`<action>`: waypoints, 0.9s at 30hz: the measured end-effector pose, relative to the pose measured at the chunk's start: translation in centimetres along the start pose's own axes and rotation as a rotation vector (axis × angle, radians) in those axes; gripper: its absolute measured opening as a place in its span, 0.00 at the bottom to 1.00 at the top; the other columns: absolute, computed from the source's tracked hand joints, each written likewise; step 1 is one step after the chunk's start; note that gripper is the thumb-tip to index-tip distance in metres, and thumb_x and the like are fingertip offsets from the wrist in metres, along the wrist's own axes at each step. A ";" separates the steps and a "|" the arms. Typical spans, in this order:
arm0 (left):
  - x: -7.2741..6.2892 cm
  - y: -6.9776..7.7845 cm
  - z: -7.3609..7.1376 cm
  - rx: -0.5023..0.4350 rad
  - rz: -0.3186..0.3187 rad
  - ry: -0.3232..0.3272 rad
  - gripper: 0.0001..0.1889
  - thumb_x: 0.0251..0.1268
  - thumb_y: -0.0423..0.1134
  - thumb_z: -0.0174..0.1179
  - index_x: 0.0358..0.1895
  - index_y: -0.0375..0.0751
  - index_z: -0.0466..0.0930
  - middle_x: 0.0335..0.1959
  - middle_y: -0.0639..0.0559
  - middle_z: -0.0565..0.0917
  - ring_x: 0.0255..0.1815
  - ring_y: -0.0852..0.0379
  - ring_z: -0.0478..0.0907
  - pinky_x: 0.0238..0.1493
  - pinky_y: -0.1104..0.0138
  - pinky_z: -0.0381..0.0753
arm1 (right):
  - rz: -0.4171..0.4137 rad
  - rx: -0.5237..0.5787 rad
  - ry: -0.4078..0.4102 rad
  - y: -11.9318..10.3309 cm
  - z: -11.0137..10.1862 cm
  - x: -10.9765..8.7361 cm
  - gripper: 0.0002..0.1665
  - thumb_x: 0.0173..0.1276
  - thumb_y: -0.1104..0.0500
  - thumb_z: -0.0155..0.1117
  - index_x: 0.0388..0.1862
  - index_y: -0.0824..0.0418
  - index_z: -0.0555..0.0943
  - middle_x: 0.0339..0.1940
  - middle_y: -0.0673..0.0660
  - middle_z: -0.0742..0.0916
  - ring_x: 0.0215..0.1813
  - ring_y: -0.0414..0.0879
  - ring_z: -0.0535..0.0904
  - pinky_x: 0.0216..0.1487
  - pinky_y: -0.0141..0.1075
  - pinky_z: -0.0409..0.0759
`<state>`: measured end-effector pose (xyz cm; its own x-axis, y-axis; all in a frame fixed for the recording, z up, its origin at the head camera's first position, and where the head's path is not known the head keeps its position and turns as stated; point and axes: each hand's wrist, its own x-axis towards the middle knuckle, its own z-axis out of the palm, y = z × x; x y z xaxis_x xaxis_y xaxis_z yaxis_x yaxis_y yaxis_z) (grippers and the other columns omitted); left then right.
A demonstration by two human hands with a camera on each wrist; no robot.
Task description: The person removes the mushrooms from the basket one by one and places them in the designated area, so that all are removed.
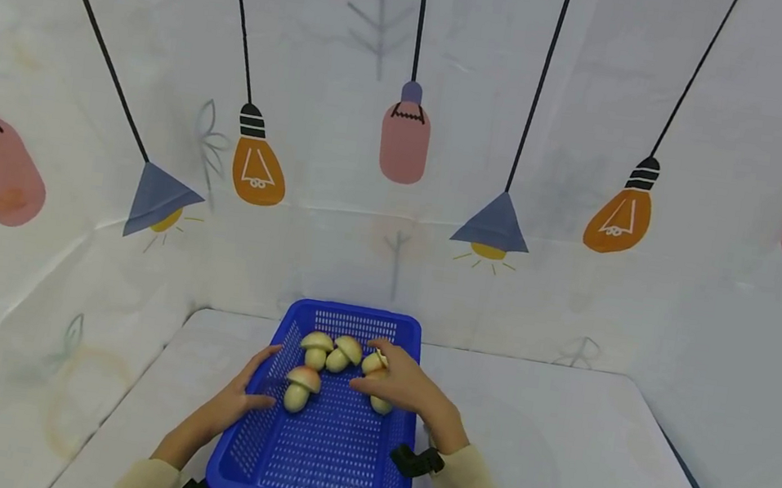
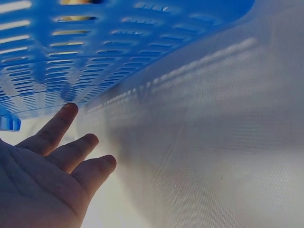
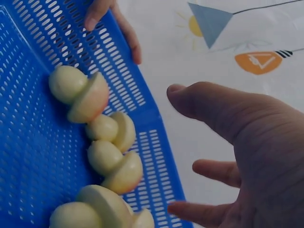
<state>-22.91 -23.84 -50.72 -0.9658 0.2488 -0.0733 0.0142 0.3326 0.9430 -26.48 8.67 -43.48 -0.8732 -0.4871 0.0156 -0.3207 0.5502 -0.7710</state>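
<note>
Several mushrooms with pale stems and cream to pinkish caps lie in a blue perforated basket. One mushroom sits nearer the front left, and two more stand side by side toward the back. Over the mushrooms at the right side is my right hand, partly covering them. Its thumb and fingers are spread, with nothing between them in the right wrist view. My left hand is at the basket's left rim, thumb over the edge. Its other fingers stretch out straight along the outside of the wall.
The basket stands on a white-covered table. Behind it hangs a white cloth wall printed with lamps and bulbs. Dark wrist straps sit by both sleeves, near the basket's sides.
</note>
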 end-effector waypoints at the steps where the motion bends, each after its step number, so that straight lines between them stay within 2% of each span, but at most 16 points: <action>1: 0.0 0.0 0.0 0.000 0.002 -0.002 0.49 0.64 0.32 0.63 0.84 0.57 0.45 0.83 0.31 0.47 0.72 0.28 0.64 0.57 0.47 0.77 | 0.006 0.003 0.002 0.1 0.2 0.1 0.49 0.64 0.44 0.73 0.77 0.65 0.67 0.74 0.68 0.75 0.74 0.65 0.71 0.69 0.60 0.71; 8: -0.3 0.1 0.1 0.008 0.010 0.006 0.49 0.63 0.32 0.63 0.84 0.55 0.45 0.83 0.32 0.46 0.74 0.27 0.61 0.60 0.47 0.75 | 0.055 -0.022 -0.016 -0.2 1.0 0.4 0.47 0.62 0.45 0.75 0.74 0.66 0.69 0.69 0.68 0.79 0.68 0.65 0.76 0.65 0.59 0.75; 14: -0.2 0.1 0.1 -0.017 0.014 -0.008 0.48 0.64 0.31 0.62 0.84 0.56 0.45 0.82 0.31 0.47 0.72 0.28 0.64 0.56 0.49 0.78 | 0.073 -0.053 -0.040 -0.1 1.3 0.9 0.46 0.62 0.45 0.75 0.73 0.66 0.71 0.68 0.65 0.80 0.68 0.64 0.77 0.65 0.58 0.75; 23: -0.1 0.2 0.2 0.003 0.005 0.000 0.49 0.64 0.31 0.62 0.84 0.57 0.45 0.83 0.33 0.47 0.73 0.29 0.64 0.57 0.48 0.77 | 0.042 0.029 -0.081 0.3 1.0 1.2 0.43 0.65 0.48 0.74 0.73 0.66 0.71 0.71 0.70 0.76 0.71 0.67 0.74 0.65 0.58 0.75; 27: -0.2 0.3 0.2 -0.001 0.010 0.001 0.48 0.64 0.31 0.62 0.84 0.56 0.45 0.82 0.32 0.48 0.72 0.29 0.65 0.56 0.49 0.78 | -0.032 -0.021 -0.152 0.6 1.3 1.9 0.35 0.65 0.52 0.73 0.67 0.65 0.77 0.58 0.68 0.86 0.57 0.57 0.84 0.57 0.47 0.81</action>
<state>-22.67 -23.57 -50.53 -0.9659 0.2510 -0.0637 0.0231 0.3289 0.9441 -27.83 7.14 -44.74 -0.7975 -0.6006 -0.0575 -0.3567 0.5461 -0.7580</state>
